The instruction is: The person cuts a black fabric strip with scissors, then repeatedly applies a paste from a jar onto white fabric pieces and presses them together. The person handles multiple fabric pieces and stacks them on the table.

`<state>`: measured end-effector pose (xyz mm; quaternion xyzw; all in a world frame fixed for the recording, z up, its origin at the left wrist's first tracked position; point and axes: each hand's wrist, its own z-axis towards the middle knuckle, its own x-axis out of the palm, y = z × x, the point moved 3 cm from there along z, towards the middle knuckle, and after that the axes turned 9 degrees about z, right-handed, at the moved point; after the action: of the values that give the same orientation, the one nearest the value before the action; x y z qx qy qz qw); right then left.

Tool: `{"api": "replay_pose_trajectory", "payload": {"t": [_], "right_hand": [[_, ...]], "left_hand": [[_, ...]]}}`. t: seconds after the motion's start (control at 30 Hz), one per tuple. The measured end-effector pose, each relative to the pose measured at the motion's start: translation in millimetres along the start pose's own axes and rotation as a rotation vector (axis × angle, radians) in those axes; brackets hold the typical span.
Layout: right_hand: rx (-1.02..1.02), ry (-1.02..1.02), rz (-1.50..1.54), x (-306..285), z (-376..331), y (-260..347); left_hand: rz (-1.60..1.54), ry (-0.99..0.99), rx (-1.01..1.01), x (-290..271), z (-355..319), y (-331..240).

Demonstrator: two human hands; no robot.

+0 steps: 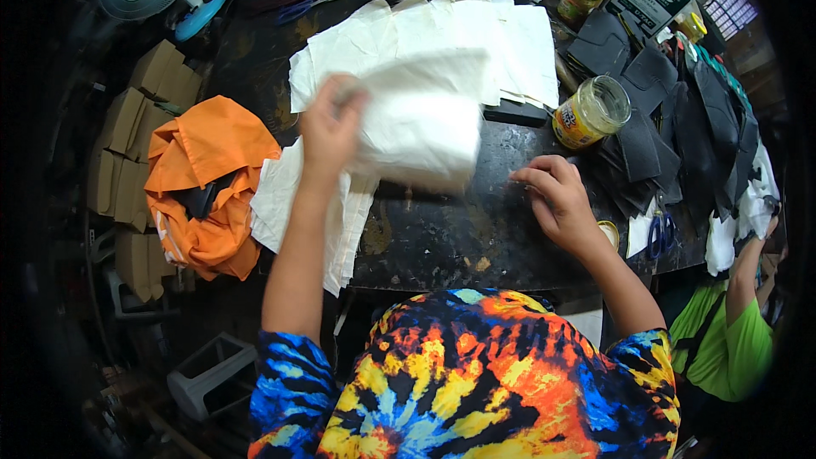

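Note:
My left hand (333, 123) is closed on the upper left edge of a white cloth piece (421, 132), which is blurred by motion above the dark table. My right hand (557, 195) hovers at the right, its fingers loosely bent and thumb apart, with nothing visible in them. Behind the held cloth, several more white cloth pieces (527, 47) overlap in a fanned row. Another stack of white cloth pieces (348, 238) lies at the near left, partly hidden by my left forearm. An open glass jar (586, 115) with a yellow label stands beyond my right hand.
An orange cloth bundle (212, 149) sits at the left, before stacked cardboard boxes (127, 144). Black leather-like pieces (642, 144) crowd the right side near blue-handled scissors (660, 234). Blue scissors (306, 7) lie far left. A person in a green shirt (727, 344) is at the right.

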<state>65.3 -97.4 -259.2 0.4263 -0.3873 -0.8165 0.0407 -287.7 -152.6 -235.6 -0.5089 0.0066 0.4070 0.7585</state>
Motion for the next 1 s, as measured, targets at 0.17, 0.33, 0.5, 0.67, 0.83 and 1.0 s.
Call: {"api": "replay_pose_trajectory", "payload": {"t": [0.17,0.33,0.5,0.67,0.83,1.0], "right_hand": [[0.055,-0.014,0.078,7,-7,8],[0.039,0.093,-0.033,28,-15,9],[0.027,0.067,-0.080,33,-19,7],[0.036,0.106,-0.058,29,-16,11],[0.131,0.102,0.153,13,-15,13],[0.234,0.032,0.401,9,-12,17]], "left_hand": [[0.239,-0.195,0.000,-65,100,60],[0.761,-0.269,-0.007,-77,107,84],[0.620,0.064,0.023,-66,39,22],[0.651,0.561,-0.107,-29,-68,-24],[0.441,0.424,-0.340,-34,-84,-7],[0.017,0.309,-0.499,-34,-77,0]]}}
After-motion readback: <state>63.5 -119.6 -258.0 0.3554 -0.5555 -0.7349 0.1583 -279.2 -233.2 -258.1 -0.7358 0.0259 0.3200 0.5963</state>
